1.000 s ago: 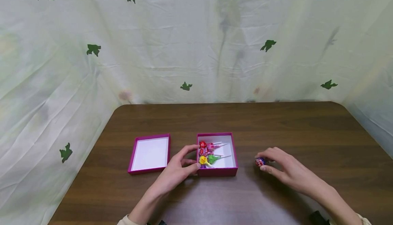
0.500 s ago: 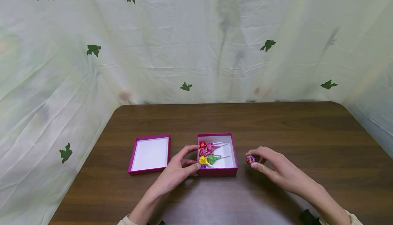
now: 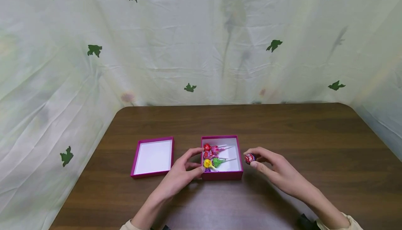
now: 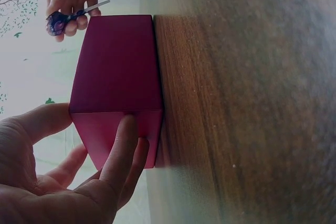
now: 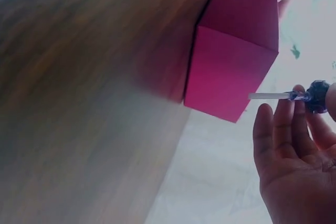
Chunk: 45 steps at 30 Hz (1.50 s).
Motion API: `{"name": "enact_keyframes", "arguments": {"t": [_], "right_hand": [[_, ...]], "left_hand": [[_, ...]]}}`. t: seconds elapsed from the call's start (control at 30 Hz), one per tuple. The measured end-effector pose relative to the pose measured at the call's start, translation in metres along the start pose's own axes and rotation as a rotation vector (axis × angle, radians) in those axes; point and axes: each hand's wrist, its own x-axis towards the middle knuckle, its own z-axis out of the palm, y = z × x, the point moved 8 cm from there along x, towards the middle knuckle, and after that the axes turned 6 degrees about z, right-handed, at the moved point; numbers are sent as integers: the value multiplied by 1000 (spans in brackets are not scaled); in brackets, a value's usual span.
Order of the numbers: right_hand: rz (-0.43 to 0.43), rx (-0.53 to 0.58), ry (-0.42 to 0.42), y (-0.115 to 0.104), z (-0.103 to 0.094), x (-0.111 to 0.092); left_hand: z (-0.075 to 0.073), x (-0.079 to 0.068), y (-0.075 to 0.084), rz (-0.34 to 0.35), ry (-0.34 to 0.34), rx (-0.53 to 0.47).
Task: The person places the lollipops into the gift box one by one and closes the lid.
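A magenta box with a white inside stands open on the table. Along its left side lie several wrapped lollipops, among them a red one, a yellow one and a green one. My left hand rests against the box's left side, thumb at the near corner, other fingers lying along the wall in the left wrist view. Just right of the box, my right hand pinches a lollipop by its dark, shiny wrapped head. Its white stick points toward the box in the right wrist view.
The box's lid, magenta-edged and white inside, lies on the left with its hollow facing up. Dark brown wood forms the table. A pale curtain with green leaf shapes hangs behind it.
My right hand has carried the lollipop leftward, from well right of the box to close beside its right wall. The left hand and the box have stayed in place.
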Motion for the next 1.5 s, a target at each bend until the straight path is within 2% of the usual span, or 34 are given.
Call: {"name": "enact_keyframes", "arguments": {"t": [0.13,0.23,0.53,0.93,1.07,1.23,1.33,1.5], "right_hand": [[30,78,0,-1,1,3],[14,129,18,-5,1,6],[-21,212,144,-16,-3,15],[-15,288,151,-25,5,31],[-11,255,126,-27,12,39],[26,91,65,-25,22,49],[22,-18,-3,-24,30,55],[-2,-84,-164,-21,42,64]], "left_hand": [[0,0,1,6,5,-10],[0,0,0,-1,3,-7],[0,0,-1,-11,-3,4],[0,1,-1,-10,1,5],[-1,1,0,-6,4,10],[-1,1,1,4,6,-3],[0,1,2,12,1,-13],[0,0,3,15,2,-19]]}}
